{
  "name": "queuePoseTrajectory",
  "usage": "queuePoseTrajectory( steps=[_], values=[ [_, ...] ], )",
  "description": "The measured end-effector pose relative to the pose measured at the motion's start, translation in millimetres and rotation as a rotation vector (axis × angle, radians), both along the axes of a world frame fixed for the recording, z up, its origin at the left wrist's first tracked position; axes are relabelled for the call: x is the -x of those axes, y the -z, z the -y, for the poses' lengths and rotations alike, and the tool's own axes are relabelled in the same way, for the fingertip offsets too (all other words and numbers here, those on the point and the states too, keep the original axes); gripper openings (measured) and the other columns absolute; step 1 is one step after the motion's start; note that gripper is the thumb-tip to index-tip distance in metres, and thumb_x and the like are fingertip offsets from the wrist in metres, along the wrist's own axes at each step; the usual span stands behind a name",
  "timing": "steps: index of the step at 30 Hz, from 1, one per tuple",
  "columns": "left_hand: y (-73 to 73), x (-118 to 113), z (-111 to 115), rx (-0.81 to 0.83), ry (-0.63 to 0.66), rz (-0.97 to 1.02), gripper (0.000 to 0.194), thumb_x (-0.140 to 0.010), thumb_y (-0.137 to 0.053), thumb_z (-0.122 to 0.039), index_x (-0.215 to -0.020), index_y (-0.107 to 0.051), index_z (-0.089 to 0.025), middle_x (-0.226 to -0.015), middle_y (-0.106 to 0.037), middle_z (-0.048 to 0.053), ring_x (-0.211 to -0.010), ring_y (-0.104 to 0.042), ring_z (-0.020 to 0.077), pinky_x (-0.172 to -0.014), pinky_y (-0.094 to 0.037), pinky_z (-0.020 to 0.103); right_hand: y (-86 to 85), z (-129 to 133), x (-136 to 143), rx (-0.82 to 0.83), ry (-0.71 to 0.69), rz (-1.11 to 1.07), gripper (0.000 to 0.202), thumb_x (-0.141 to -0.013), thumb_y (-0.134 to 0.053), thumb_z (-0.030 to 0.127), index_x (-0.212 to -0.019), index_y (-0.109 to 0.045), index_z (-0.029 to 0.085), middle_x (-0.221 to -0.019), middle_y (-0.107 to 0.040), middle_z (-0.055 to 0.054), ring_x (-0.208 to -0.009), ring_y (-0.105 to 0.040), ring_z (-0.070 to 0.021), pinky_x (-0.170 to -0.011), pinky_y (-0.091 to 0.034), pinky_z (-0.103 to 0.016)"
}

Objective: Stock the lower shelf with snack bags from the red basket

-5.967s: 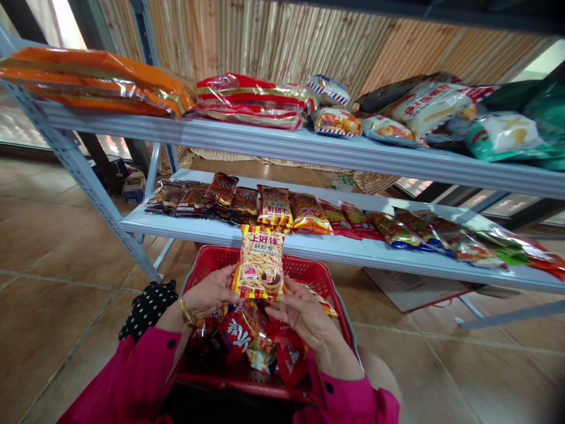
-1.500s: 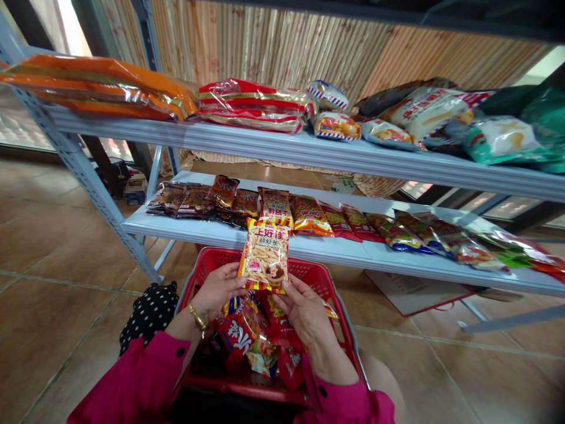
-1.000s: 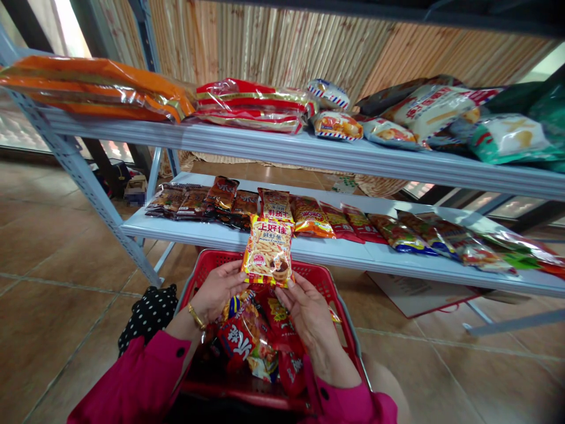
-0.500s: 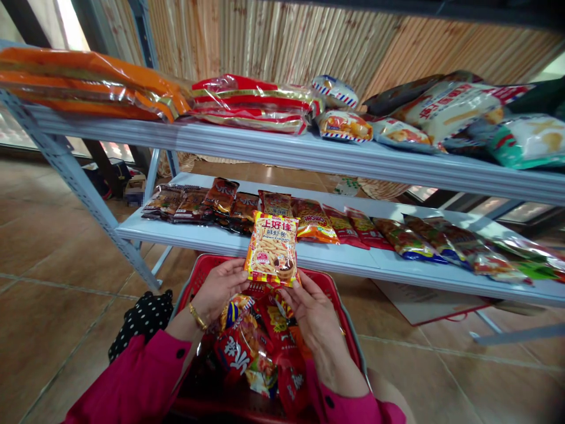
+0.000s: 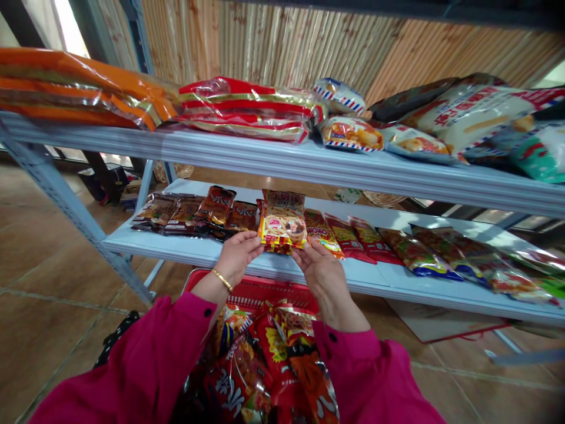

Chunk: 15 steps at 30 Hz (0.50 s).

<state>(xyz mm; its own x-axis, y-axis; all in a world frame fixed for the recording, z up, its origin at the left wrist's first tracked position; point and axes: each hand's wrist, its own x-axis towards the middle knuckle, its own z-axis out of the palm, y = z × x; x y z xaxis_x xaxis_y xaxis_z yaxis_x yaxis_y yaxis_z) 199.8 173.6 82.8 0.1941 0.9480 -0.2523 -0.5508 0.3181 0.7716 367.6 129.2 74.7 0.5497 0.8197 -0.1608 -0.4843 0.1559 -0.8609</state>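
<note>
A yellow and red bag of prawn crackers (image 5: 283, 221) is held at its lower corners between both hands, over the lower shelf (image 5: 194, 250). My left hand (image 5: 241, 253), with a gold bracelet at the wrist, pinches its left corner. On the right corner, the fingers of my right hand (image 5: 320, 268) are closed. Dark brown snack packets (image 5: 216, 206) lie just left of the bag, and a red and yellow snack packet (image 5: 321, 231) lies right of it. Below my hands stands a red basket (image 5: 265, 288) filled with several snack bags (image 5: 276, 359).
Overhead, the upper shelf (image 5: 247, 154) carries orange packs (image 5: 79, 88), red packs (image 5: 247, 109) and white snack bags (image 5: 468, 118). More packets (image 5: 415, 250) run along the lower shelf to the right. A metal shelf post (image 5: 75, 206) stands at left, and a flat box (image 5: 441, 321) lies underneath.
Both hands have moved forward, carrying the prawn cracker bag from above the basket to the lower shelf. The bag now leans further back and is in shadow at its top.
</note>
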Motion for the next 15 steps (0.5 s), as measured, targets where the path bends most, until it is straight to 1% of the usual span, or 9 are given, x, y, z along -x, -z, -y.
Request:
queuePoseTrajectory(
  steps=[4, 8, 12, 15],
  values=[
    [-1.2, -16.7, -27.7, 0.002, -0.042, 0.016, 0.013, -0.076, -0.066, 0.001, -0.078, -0.061, -0.011, -0.071, -0.066, 0.003, -0.067, -0.064, 0.0087, -0.082, -0.055, 0.028, -5.3, -32.0, -10.1, 0.034, 0.009, -0.012, 0.019, -0.068, -0.075, 0.010, -0.079, -0.062, 0.018, -0.066, -0.069, 0.001, -0.059, -0.067, -0.0125, -0.063, -0.059, -0.025],
    [5.3, -29.5, -48.3, 0.007, -0.070, 0.022, 0.015, -0.077, -0.063, 0.003, -0.075, -0.060, -0.011, -0.069, -0.064, 0.002, -0.066, -0.064, 0.0078, -0.086, -0.054, 0.029, -6.3, -54.5, -14.1, 0.069, 0.039, -0.018, 0.018, -0.072, -0.067, 0.003, -0.072, -0.056, 0.018, -0.059, -0.066, 0.003, -0.056, -0.067, -0.0115, -0.058, -0.059, -0.021],
    [12.2, -37.4, -58.4, 0.029, -0.074, 0.018, 0.015, -0.077, -0.060, 0.006, -0.074, -0.060, -0.009, -0.067, -0.063, 0.003, -0.065, -0.064, 0.0082, -0.088, -0.053, 0.030, -4.0, -68.6, -18.1, 0.112, 0.063, -0.019, 0.022, -0.075, -0.063, 0.000, -0.071, -0.052, 0.019, -0.053, -0.064, 0.005, -0.051, -0.065, -0.0106, -0.052, -0.057, -0.019],
    [14.1, -40.2, -60.8, 0.030, -0.080, 0.021, 0.014, -0.075, -0.064, 0.005, -0.075, -0.061, -0.009, -0.070, -0.064, 0.004, -0.067, -0.064, 0.0086, -0.089, -0.053, 0.031, -3.9, -74.0, -20.5, 0.113, 0.057, -0.015, 0.022, -0.073, -0.068, 0.002, -0.076, -0.054, 0.019, -0.056, -0.065, 0.004, -0.051, -0.066, -0.0105, -0.053, -0.058, -0.019]
  ],
)
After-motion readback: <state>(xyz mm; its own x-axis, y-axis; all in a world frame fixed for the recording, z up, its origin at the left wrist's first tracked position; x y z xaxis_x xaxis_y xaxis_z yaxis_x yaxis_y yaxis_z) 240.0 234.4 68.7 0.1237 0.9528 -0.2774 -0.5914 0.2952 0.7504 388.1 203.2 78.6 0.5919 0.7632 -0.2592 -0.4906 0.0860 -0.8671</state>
